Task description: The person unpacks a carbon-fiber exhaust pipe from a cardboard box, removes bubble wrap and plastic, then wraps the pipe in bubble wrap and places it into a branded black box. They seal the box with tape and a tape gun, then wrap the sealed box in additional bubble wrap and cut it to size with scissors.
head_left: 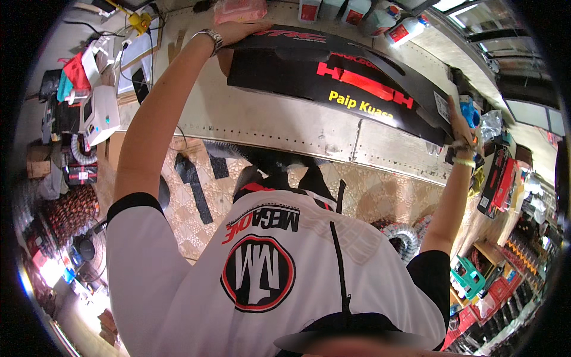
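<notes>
A long black cardboard box (pixel 267 71) with red and yellow print lies across the metal-topped workbench in front of me. One long flap along its upper side stands partly raised, leaving a dark gap under it. My left hand (pixel 247 31) grips the box's left end, its fingers laid over the top edge. At the other end my right hand (pixel 460 124) holds the short side, beside a white label. The fingers of that hand are partly hidden by the box. What is inside the box does not show.
Several bottles (pixel 406 31) and a pink packet (pixel 241 10) stand along the bench's back. A white machine (pixel 101 116) is at the left. Coiled hose (pixel 401 241) and a green stool (pixel 468 278) are at the lower right. The bench's front edge (pixel 285 147) runs before me.
</notes>
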`<move>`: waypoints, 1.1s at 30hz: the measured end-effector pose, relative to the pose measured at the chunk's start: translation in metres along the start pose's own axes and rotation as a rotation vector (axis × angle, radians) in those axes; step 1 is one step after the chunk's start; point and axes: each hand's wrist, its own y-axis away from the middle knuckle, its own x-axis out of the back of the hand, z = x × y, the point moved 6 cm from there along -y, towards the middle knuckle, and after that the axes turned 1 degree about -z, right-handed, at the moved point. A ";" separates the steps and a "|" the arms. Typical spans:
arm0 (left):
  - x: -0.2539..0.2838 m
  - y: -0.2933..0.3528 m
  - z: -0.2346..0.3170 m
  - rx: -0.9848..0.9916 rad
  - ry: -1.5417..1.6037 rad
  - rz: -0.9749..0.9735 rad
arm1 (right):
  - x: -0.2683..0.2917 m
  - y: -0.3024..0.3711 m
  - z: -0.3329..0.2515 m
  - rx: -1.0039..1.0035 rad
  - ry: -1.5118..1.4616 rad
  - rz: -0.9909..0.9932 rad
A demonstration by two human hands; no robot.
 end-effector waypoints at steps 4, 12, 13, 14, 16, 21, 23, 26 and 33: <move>-0.007 -0.030 -0.017 0.056 0.095 -0.043 | 0.020 -0.013 -0.024 0.006 0.257 0.117; 0.003 -0.060 -0.010 -0.428 -0.755 0.256 | -0.064 0.246 -0.247 1.623 -0.235 0.604; -0.004 -0.066 -0.010 -0.552 -1.152 0.298 | -0.095 0.252 -0.275 1.614 -0.070 0.475; -0.001 -0.075 -0.018 -0.539 -1.082 0.296 | -0.109 0.246 -0.294 1.517 -0.059 0.497; 0.000 -0.083 -0.029 -0.588 -1.011 0.340 | -0.133 0.231 -0.312 1.385 0.076 0.486; 0.001 -0.038 -0.026 -0.856 -0.210 0.375 | -0.172 0.177 -0.307 1.116 0.347 -0.122; -0.002 -0.020 -0.010 -0.804 -0.115 0.300 | -0.139 0.182 -0.311 1.407 -0.129 0.280; -0.011 -0.005 0.004 -0.569 -0.086 0.283 | -0.160 0.169 -0.313 1.338 0.009 0.026; -0.024 -0.026 -0.040 -0.206 -0.128 0.491 | -0.163 0.172 -0.282 1.098 0.391 -0.215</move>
